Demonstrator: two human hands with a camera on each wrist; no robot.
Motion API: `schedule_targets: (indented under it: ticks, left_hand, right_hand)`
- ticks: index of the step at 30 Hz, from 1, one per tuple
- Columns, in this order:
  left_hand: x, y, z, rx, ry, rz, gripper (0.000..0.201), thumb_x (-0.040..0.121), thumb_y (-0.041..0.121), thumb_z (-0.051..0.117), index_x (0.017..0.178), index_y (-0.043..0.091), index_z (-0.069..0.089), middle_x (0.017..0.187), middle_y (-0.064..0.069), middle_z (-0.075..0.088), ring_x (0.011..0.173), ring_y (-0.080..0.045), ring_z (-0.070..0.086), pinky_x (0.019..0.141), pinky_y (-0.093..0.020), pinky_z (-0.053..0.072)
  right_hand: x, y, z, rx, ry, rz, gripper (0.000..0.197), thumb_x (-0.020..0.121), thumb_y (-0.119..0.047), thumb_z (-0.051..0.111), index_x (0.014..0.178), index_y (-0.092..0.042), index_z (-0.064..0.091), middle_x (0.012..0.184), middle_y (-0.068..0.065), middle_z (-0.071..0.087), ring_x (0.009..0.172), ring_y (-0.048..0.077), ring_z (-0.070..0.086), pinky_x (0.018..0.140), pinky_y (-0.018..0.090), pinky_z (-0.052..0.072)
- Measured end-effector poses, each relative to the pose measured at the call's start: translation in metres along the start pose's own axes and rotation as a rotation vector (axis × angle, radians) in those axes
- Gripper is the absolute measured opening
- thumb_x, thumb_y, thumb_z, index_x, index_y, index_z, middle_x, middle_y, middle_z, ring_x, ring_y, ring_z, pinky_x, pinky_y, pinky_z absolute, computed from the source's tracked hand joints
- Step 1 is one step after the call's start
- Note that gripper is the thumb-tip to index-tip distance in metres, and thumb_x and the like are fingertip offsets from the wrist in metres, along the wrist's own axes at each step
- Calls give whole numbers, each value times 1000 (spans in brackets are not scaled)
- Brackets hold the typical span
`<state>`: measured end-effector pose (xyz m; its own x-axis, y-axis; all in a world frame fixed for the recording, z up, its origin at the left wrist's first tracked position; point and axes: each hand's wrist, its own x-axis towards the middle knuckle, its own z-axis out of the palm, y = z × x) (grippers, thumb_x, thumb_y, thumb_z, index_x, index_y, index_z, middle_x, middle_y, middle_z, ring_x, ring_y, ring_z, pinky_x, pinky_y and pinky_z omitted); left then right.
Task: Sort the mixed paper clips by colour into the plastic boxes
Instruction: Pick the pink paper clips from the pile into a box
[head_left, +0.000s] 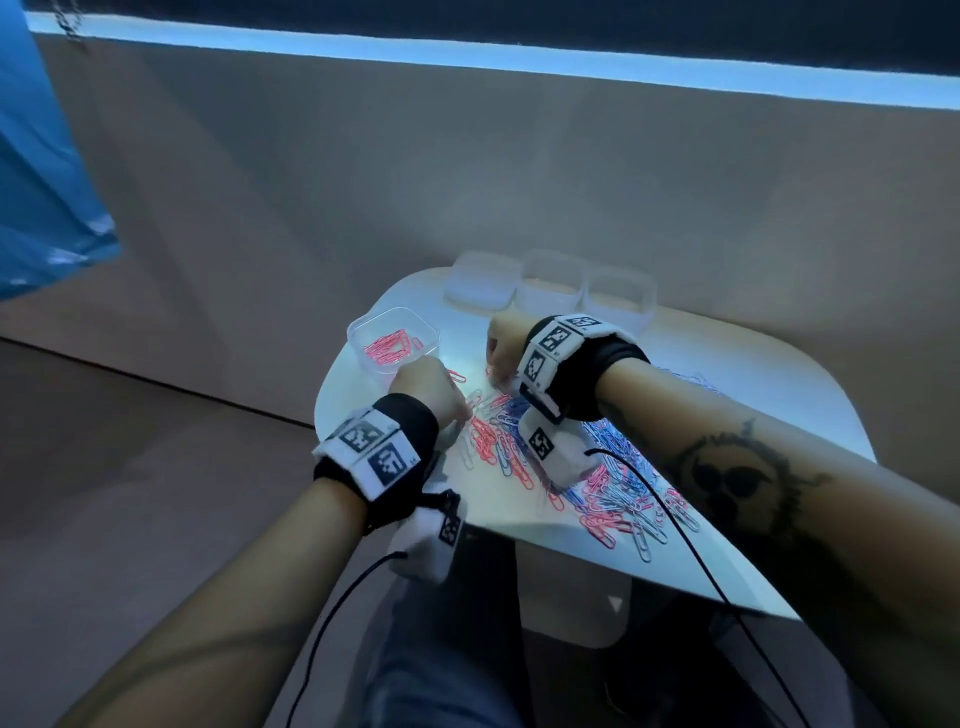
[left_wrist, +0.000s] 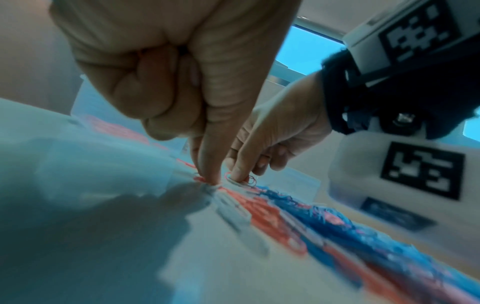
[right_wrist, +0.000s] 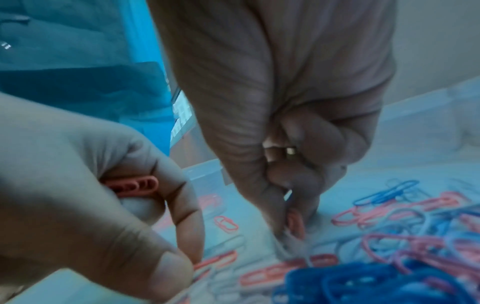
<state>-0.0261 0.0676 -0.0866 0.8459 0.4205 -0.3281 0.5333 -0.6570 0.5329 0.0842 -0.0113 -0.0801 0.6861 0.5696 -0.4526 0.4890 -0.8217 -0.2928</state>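
A mixed pile of red, blue and white paper clips (head_left: 566, 467) is spread over the white table (head_left: 769, 395). A clear box (head_left: 393, 340) at the table's left edge holds red clips. My left hand (head_left: 428, 387) is at the pile's left end. It holds a bunch of red clips (right_wrist: 135, 185) in its curled fingers while its forefinger (left_wrist: 210, 164) presses down on the clips. My right hand (head_left: 504, 345) is just beyond, over the pile's far end, and pinches one red clip (right_wrist: 294, 222) between thumb and fingertips.
Three clear boxes (head_left: 483, 283) (head_left: 553, 280) (head_left: 618, 293) stand in a row at the table's far edge and look empty. A single red clip (right_wrist: 226, 224) lies loose between the hands. Blue plastic sheeting (head_left: 41, 171) hangs at the far left. Cables trail from both wrist units.
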Motion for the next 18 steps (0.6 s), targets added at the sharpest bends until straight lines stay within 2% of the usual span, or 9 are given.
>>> schedule_targets:
  ticks: [2,3,4,6,7,10,12,15,18]
  left_hand:
    - [-1,2,-4,-51,-96,-30,10,78,7,70,79,3,61,62,-8,49,49,-15,37,35,-15,28]
    - [-3,3,-7,-66,-122,-39,14,79,8,70,74,3,58,57,-5,41,46,-14,31,32,-15,24]
    - [-4,3,-10,-73,-143,-50,21,81,9,69,67,5,53,54,-4,36,45,-13,29,32,-16,22]
    - [-5,2,-13,-92,-172,-54,28,83,11,66,62,8,48,49,-3,34,40,-12,29,34,-18,20]
    - [-6,2,-14,-140,-181,-56,28,85,12,64,62,8,48,46,-1,34,35,-11,28,33,-16,19]
    - [-6,4,-14,-455,-191,-79,31,92,13,52,64,14,40,52,0,28,27,-5,19,32,-11,14]
    - [-8,9,-12,-712,-204,-108,27,92,12,43,67,17,34,58,1,27,28,-4,17,30,-11,12]
    - [-14,19,-6,-1104,-251,-112,23,89,11,35,66,16,33,58,-1,41,27,-2,19,27,-11,13]
    - [-19,31,4,-1370,-332,-68,29,88,10,30,60,15,33,48,0,47,26,-1,21,26,-11,14]
  right_hand:
    - [-5,10,-5,86,-3,-9,33,85,-15,60,116,-4,60,77,0,52,83,21,51,84,33,49]
    - [-10,11,-10,155,-10,-1,28,84,-14,61,111,-3,62,71,-3,52,75,18,53,76,28,52]
    - [-17,13,-15,227,-10,-17,21,84,-12,62,104,-6,63,65,-5,52,66,14,52,62,19,52]
    - [-32,18,-24,304,28,-38,8,82,-8,66,87,-12,63,51,-6,51,53,7,43,36,9,38]
    - [-38,22,-27,347,43,-52,7,81,-7,68,79,-11,63,49,-4,48,49,7,40,31,8,31]
    - [-48,35,-29,507,17,-38,18,81,-10,68,66,-14,59,55,1,44,38,5,37,31,10,27]
    - [-55,41,-29,602,-24,-31,18,84,-12,65,68,-13,58,60,3,46,43,7,36,33,10,26]
    - [-68,46,-32,754,-43,-59,22,89,-13,58,68,-13,53,64,0,51,45,4,39,36,12,26]
    - [-86,48,-35,807,-43,-84,24,92,-15,54,69,-15,50,67,0,50,55,6,41,40,12,27]
